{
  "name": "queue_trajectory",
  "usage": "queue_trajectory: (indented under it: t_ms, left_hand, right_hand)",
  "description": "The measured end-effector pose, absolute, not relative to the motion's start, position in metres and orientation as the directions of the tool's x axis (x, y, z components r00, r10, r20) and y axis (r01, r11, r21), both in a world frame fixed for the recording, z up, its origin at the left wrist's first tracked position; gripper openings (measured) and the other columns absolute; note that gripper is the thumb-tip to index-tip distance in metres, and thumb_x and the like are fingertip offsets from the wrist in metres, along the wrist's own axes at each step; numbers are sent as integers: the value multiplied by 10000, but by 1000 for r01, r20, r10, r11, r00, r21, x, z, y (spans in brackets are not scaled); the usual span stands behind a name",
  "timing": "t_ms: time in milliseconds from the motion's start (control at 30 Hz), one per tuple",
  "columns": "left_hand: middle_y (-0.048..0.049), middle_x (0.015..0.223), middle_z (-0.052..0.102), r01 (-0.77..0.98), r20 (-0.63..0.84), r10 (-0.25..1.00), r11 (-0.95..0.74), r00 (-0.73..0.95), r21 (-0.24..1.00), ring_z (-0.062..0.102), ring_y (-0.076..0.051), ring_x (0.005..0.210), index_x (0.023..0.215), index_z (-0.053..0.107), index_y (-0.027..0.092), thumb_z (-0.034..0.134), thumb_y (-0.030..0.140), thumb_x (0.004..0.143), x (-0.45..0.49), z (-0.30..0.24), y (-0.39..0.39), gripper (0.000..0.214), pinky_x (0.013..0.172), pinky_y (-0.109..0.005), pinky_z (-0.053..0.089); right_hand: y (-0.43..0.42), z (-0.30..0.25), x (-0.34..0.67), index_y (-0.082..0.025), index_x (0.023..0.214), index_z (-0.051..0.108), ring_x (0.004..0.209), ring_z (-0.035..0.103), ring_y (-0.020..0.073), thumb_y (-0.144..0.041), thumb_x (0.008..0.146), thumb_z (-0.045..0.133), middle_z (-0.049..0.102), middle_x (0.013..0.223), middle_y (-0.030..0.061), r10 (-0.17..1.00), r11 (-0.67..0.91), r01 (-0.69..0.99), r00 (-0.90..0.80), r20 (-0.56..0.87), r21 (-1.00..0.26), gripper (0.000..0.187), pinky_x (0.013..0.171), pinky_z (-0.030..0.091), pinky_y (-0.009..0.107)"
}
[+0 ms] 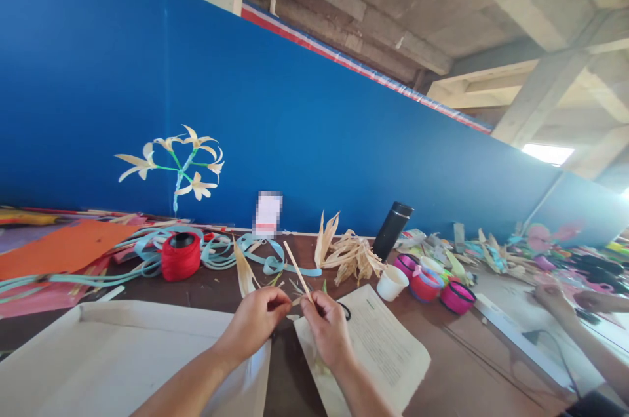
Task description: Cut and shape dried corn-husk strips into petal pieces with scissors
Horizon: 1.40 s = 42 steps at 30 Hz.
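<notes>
Your right hand (330, 330), in the lower centre of the frame, pinches the thin stick (297, 269) near its lower end, probably to steady it while leaving the upper length free. The stick slants up and left, its top beyond both hands. Your left hand (261, 320) is just beside, fingertips drawn together; you can't tell what they grip. A pale husk (244, 273) rises behind it. The red spool (181, 259), left of centre, and dried husks (351, 252), right of centre, presumably sit back within reach.
</notes>
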State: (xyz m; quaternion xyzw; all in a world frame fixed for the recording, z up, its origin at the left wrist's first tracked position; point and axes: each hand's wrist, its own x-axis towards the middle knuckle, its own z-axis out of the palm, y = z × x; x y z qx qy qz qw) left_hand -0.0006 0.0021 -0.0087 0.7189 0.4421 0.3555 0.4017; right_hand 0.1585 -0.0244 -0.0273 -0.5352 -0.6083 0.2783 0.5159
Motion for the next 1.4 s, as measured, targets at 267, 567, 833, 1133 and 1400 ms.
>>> queue_trajectory:
  t_ms: [267,567,833,1133,1400]
  left_hand:
    - [-11,723,677,287,55,934,-164,354,944,582,-169,719,759,675,163,546,346,685,-1,-5,3,235,645,-221,398]
    - [-7,654,623,176,-69,980,36,185,984,416,-70,413,774,655,143,552,498,660,-4,-12,13,388,415,-200,289]
    - [-39,716,643,18,-124,979,122,161,992,432,-70,438,823,653,127,587,425,638,-4,-17,15,357,408,-194,317]
    - [-37,705,627,-18,-159,974,164,162,986,443,-78,492,837,654,126,601,469,615,-3,-17,13,412,405,-174,283]
    - [27,581,535,50,-87,962,76,259,996,382,-70,437,775,654,145,591,501,607,1,-18,11,399,378,-188,301]
  right_hand:
    - [-24,-28,160,-155,627,519,538,325,93,-334,826,494,365,565,-51,934,281,373,106,342,-884,269,495,272,199]
    - [-24,-33,161,-166,930,629,491,407,95,-417,855,448,482,584,-27,943,271,370,82,322,-889,319,467,322,196]
    - [-30,-26,159,-173,990,602,467,416,87,-443,868,410,530,628,-12,952,270,328,48,301,-905,353,439,340,189]
    - [-27,-28,159,-167,973,588,462,423,93,-430,871,403,534,630,-11,941,297,333,56,333,-895,337,462,369,198]
    - [-31,-21,157,-164,842,593,566,440,114,-417,849,452,497,633,-19,924,313,387,88,373,-867,290,544,376,203]
